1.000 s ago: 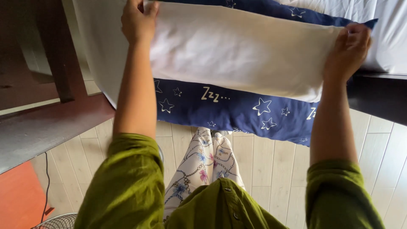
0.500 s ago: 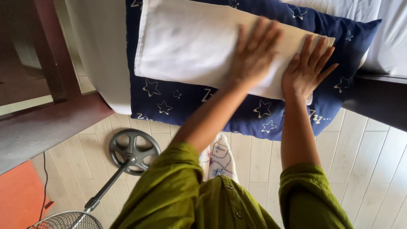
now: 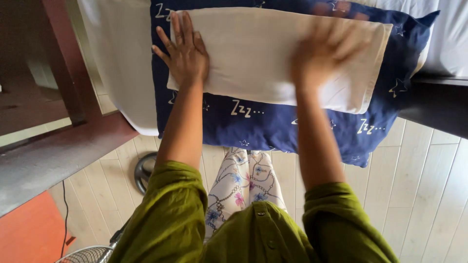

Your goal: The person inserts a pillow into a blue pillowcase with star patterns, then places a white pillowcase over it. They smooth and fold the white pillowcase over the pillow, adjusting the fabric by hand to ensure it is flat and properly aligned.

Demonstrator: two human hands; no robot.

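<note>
Room: a bedroom seen from above, with a pale plank floor point(image 3: 434, 180) and a bed point(image 3: 451, 44) in white sheets at the top of the view.
Folded cloth: a cream folded cloth point(image 3: 263, 53) lies flat on a dark blue pillow point(image 3: 273, 126) printed with stars, at the bed's edge.
Left hand: the left hand point(image 3: 184, 51) rests palm down on the cloth's left end, fingers spread, grip apart, holding nothing.
Right hand: the right hand point(image 3: 324, 48) is blurred by motion over the cloth's right part; it seems flat and open, grip apart, but I cannot tell the fingers exactly.
Step in hand: I judge this as smoothing the cloth flat on the pillow.
Next move: it probably calls for even pressure outward, so that the folds do not shift.
Change: half a second ago both hands were close together on the right part; now the left one is at the left end, and the cloth lies more level.
Around: green sleeves point(image 3: 170, 219), floral trousers point(image 3: 243, 185), a fan base point(image 3: 145, 170) on the floor, a dark wooden frame point(image 3: 73, 73) at the left.
</note>
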